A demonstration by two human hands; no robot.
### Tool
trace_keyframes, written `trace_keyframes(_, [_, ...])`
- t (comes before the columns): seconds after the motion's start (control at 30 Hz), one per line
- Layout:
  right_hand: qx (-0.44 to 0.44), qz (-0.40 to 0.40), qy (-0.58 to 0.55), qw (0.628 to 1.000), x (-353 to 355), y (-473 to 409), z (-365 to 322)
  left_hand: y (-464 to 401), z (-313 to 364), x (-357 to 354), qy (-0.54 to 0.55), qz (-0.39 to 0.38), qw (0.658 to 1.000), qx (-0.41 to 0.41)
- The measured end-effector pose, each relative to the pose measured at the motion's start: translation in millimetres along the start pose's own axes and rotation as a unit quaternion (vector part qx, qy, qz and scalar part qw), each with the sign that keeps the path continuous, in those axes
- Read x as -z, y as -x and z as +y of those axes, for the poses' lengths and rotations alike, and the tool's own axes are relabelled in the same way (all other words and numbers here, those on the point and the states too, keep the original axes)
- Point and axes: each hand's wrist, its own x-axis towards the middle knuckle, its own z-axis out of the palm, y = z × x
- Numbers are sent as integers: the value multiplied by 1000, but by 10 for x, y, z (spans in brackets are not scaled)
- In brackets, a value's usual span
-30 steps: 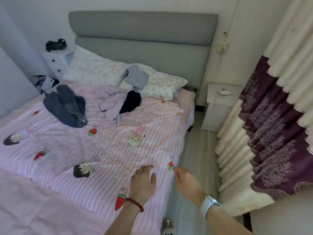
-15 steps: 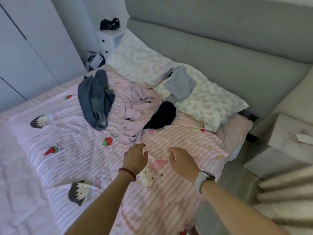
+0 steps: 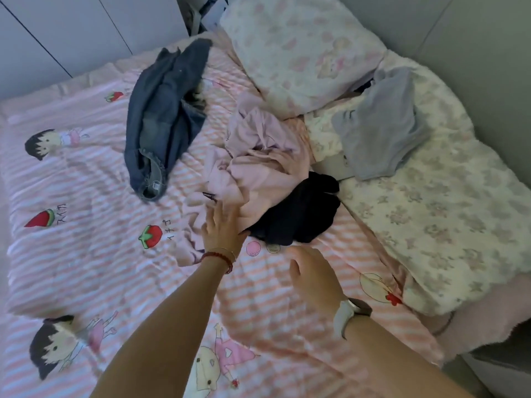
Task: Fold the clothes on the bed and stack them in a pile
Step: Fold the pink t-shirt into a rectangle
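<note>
Unfolded clothes lie on the pink striped quilt (image 3: 86, 268). A crumpled pale pink garment (image 3: 258, 156) sits in the middle, a black garment (image 3: 298, 216) against its near right side, dark blue jeans (image 3: 163, 116) to the left, and a grey garment (image 3: 382, 124) on the right pillow. My left hand (image 3: 222, 228), with a red bead bracelet, reaches forward with straight fingers touching the near edge of the pink garment. My right hand (image 3: 313, 271), wearing a watch, hovers over the quilt just short of the black garment, fingers relaxed, holding nothing.
Two floral pillows, one pillow (image 3: 298, 50) at the back and one pillow (image 3: 431, 219) at the right, lie by the grey headboard (image 3: 474, 53). A white wardrobe (image 3: 71, 33) stands behind the bed's far left side. The bed's near right edge (image 3: 459, 334) drops off.
I have leaned in over the bed. Both hands moved forward toward the clothes heap; the left hand now touches the pink garment and the right hand is near the black one.
</note>
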Motion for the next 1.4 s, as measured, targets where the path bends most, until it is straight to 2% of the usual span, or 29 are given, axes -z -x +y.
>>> trace_keyframes(0.07, [19, 12, -17, 1000, 3, -108, 54, -145, -17, -19, 73, 25, 997, 7])
trace_keyframes(0.17, [67, 92, -30, 993, 108, -317, -11, -114, -103, 163, 211, 85, 974, 22])
trace_keyframes(0.27, [104, 134, 68, 983, 208, -623, -184, 169, -295, 485, 282, 38, 957, -55])
trace_keyframes(0.37, [143, 56, 223, 963, 217, -908, -400, 612, -625, 693, 227, 15, 968, -103])
trace_keyframes(0.43, [174, -6, 266, 948, 140, -990, -595, 953, -909, 789, 200, 28, 973, -111])
trace_keyframes(0.5, [195, -39, 200, 959, 10, -917, -871, 1303, -1211, 888, 176, 47, 978, -101])
trace_keyframes(0.6, [246, -5, 79, 966, -255, -374, -1416, 1883, -1682, 957, 134, 46, 985, -101])
trace_keyframes(0.7, [390, -16, 31, 920, -620, 457, -1645, 2541, -2166, 839, 55, -32, 993, -103])
trace_keyframes(0.77, [430, -113, 77, 893, -895, 974, -1578, 2933, -2460, 642, 7, -66, 992, -105])
trace_keyframes(0.83, [400, -248, 128, 873, -1155, 1380, -1485, 3254, -2672, 423, 10, -139, 987, -82])
trace_keyframes(0.9, [319, -371, 144, 860, -1425, 1666, -1429, 3462, -2871, 159, -1, -243, 967, -72])
trace_keyframes(0.97, [311, -405, 147, 847, -1614, 1786, -1454, 3518, -3052, 3, -26, -320, 945, -66])
trace_keyframes(1.03, [274, -365, 123, 881, -1684, 1811, -1504, 3453, -3152, -55, -12, -354, 934, -41])
trace_keyframes(1.07, [248, -300, 105, 915, -1694, 1805, -1523, 3393, -3161, -76, 2, -341, 939, -35])
trace_keyframes(1.13, [204, -99, 109, 968, -1702, 1754, -1554, 3251, -3100, -140, 35, -241, 969, -32])
trace_keyframes(1.2, [115, 87, 133, 981, -1720, 1662, -1550, 3100, -2950, -206, 92, -115, 988, -49])
trace_keyframes(1.23, [42, 135, 116, 983, -1718, 1611, -1560, 3031, -2868, -252, 117, -83, 988, -65])
trace_keyframes(1.27, [-41, 138, 65, 987, -1721, 1558, -1559, 2970, -2788, -287, 126, -78, 985, -84])
trace_keyframes(1.33, [-209, 73, -115, 968, -1737, 1512, -1561, 2878, -2643, -351, 120, -137, 977, -110])
trace_keyframes(1.37, [-249, 17, -165, 954, -1757, 1528, -1568, 2853, -2575, -383, 120, -180, 970, -110])
trace_keyframes(1.4, [-237, -35, -159, 958, -1783, 1563, -1581, 2847, -2517, -399, 133, -203, 964, -109])
